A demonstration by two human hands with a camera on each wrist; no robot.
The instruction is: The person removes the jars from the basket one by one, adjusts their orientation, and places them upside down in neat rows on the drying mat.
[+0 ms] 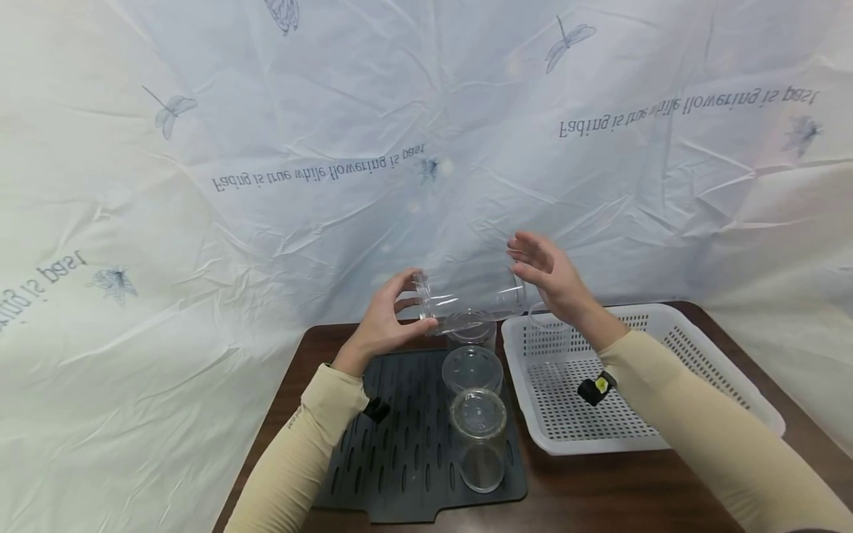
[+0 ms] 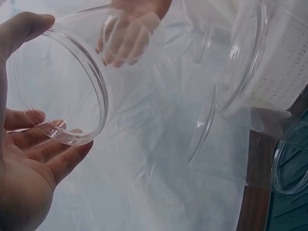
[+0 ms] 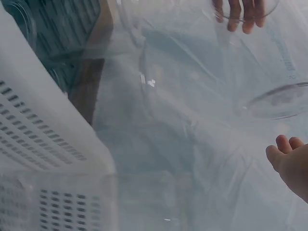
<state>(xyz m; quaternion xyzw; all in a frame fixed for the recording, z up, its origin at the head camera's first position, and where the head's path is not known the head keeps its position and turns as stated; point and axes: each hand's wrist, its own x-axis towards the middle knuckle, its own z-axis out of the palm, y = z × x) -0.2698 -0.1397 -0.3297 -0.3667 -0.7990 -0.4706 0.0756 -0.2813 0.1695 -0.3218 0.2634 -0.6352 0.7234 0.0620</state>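
Note:
My left hand grips a clear cylindrical jar by one end, thumb on one side of the ringed rim and fingers on the other. The jar lies sideways in the air above the back of a dark drying mat. Close to its far end is my right hand, fingers extended and holding nothing. In the right wrist view that hand appears apart from the jar's round end. Whether the jar holds anything cannot be seen; it looks see-through throughout.
Three clear jars stand in a row along the mat's right side, the nearest jar in front. A white perforated basket sits to the right with a clear container at its left. A printed white sheet hangs behind the brown table.

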